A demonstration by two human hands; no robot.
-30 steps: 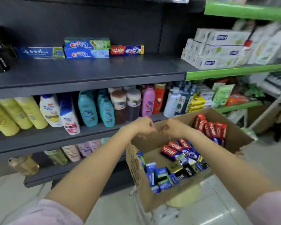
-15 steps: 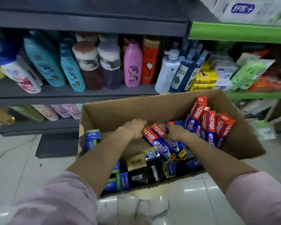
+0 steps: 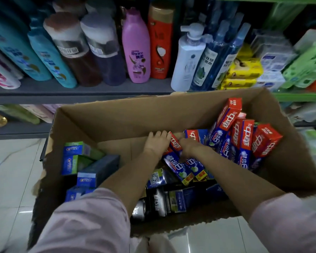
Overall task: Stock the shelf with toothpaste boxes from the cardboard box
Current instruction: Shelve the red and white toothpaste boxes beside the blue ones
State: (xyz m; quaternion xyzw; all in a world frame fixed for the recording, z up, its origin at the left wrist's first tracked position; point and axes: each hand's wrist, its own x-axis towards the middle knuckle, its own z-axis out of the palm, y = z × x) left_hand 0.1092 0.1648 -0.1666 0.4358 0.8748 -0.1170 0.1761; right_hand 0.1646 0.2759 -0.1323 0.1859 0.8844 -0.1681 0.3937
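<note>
Both hands have dropped from the box's rim down among the toothpaste, and the view has tilted off the upper shelves and into the carton. The left hand [image 3: 156, 144] lies with fingers spread over the top end of a red-and-blue toothpaste box [image 3: 175, 157]; the right hand [image 3: 189, 146] is curled against the neighbouring one, though whether either has truly closed a grip cannot be told. That suggests a fresh pick is starting, probably two boxes at once.

More red boxes [image 3: 244, 137] lean against the carton's right wall, just beside the right wrist; blue-green boxes [image 3: 75, 157] are stacked at the left wall. The cardboard box [image 3: 117, 115] has bare floor and a high far wall ahead of the hands, so lifting straight up looks clearest. The bottle shelf [image 3: 71, 93] overhangs just beyond.
</note>
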